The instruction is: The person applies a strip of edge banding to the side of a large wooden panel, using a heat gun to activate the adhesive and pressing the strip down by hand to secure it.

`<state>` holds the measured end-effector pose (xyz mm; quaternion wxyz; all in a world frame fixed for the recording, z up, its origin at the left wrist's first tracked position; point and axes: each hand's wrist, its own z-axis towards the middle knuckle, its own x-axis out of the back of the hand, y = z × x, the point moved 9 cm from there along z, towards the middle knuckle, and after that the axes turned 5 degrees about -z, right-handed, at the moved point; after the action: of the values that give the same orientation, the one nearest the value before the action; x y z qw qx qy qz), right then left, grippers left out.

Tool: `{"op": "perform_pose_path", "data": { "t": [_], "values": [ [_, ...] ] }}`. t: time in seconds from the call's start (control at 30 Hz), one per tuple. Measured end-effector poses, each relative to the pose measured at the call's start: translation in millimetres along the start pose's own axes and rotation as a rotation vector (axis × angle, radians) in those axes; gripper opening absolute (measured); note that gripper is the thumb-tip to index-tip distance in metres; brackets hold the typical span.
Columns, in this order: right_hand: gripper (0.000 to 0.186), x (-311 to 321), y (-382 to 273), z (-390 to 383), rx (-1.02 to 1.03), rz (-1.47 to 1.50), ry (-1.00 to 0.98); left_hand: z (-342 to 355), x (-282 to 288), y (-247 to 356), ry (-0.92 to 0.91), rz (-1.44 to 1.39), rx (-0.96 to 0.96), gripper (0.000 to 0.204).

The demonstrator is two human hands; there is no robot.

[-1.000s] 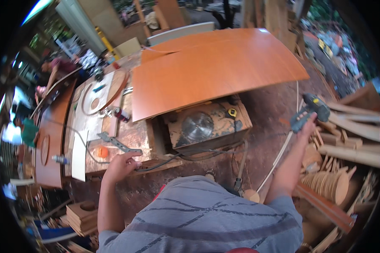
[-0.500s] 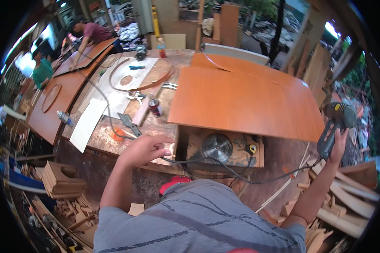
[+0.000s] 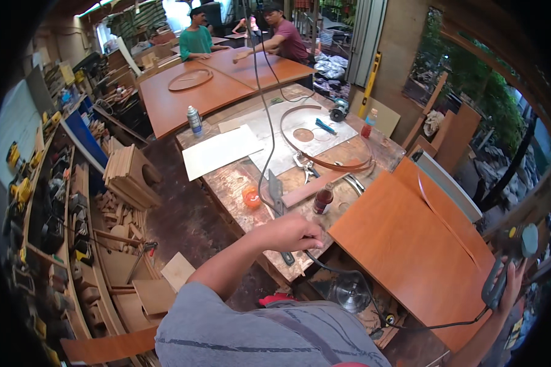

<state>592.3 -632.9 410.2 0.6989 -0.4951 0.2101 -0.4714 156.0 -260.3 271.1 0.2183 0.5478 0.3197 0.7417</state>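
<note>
My right hand, at the far right, grips the dark handle of a heat gun, whose grey barrel end points up. A black power cord hangs from the handle and loops left toward my left hand. That hand is closed over the bench edge, and the cord comes out just below its curled fingers. Part of the grip is hidden. Beside the heat gun lies a large orange-brown wood panel, with a thin loose strip bent across it. A jar of dark red liquid stands beyond my left hand.
The worn bench carries an orange tape roll, a spray can, a white sheet and a coiled brown strip. Below the panel sits a circular saw blade. Two people lean over another panel behind.
My view has swung left, so the bench and panel appear turned. My left hand's fingers, apart before, are curled closed. The heat gun stays in my right hand at the panel's right edge.
</note>
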Motion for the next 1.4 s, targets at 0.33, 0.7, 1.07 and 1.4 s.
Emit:
{"op": "perform_pose_path", "data": {
  "t": [0.33, 0.7, 1.07, 1.4],
  "values": [
    [0.065, -40.4, 23.4, 40.9, 0.036, 0.043, -0.389, -0.6, -66.7, 55.9, 0.193, 0.055, 0.233, 0.026],
    [0.060, 13.7, 43.9, 49.4, -0.075, 0.110, -0.376, 28.3, -104.7, 122.0, 0.276, 0.217, 0.201, 0.030],
    [0.066, 12.4, -1.9, 74.6, 0.025, 0.073, -0.367, 61.0, -88.5, 106.0, 0.196, 0.158, 0.118, 0.023],
    [0.079, -53.2, 4.5, 162.4, -0.025, -0.271, -0.348, 38.2, -77.1, 69.6, 0.297, 0.064, 0.188, 0.021]
  ]
}}
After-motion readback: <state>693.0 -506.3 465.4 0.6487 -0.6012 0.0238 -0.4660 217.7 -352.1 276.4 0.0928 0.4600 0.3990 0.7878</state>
